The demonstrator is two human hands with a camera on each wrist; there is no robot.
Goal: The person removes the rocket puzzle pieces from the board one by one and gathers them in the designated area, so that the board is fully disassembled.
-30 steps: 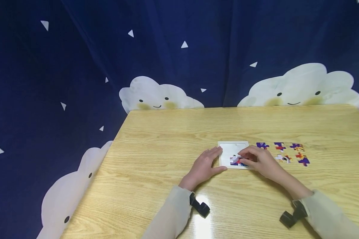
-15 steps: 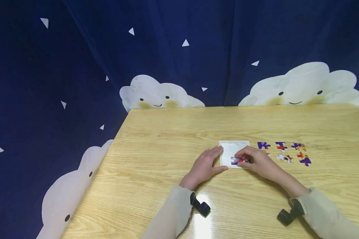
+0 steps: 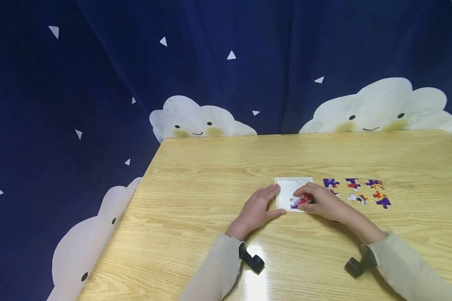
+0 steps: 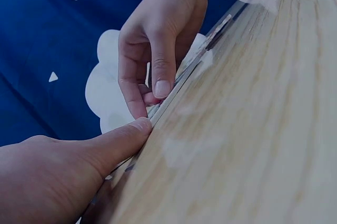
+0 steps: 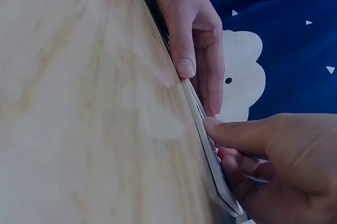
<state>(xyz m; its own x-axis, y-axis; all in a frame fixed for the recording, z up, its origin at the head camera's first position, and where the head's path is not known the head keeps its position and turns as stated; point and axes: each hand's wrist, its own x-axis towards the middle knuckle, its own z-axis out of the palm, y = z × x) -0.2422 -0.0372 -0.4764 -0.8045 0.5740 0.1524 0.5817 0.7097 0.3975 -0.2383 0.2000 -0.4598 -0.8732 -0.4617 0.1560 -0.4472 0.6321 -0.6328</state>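
Note:
A small white puzzle frame [image 3: 294, 179] lies on the table, with a few purple, white and red jigsaw pieces [image 3: 294, 203] along its near side. My left hand [image 3: 259, 209] rests at its left edge, fingers at the side and thumb [image 4: 138, 125] at the near corner. My right hand [image 3: 322, 202] bends over the near right part of the frame, with thumb and fingertips round a red and purple puzzle piece [image 3: 303, 201]. That hand partly covers the piece and the frame's right side. In the right wrist view the frame's thin edge [image 5: 200, 129] runs beneath both thumbs.
Loose jigsaw pieces lie right of the frame in two rough rows, among them a purple one [image 3: 330, 183], a red one [image 3: 352, 184] and an orange one [image 3: 382, 200]. The wooden table [image 3: 211, 167] meets a dark blue curtain [image 3: 211, 62] at its back edge.
My right hand has shifted slightly left within the frame, its wrist and sleeve moving left too. The left hand stays at the frame's edge.

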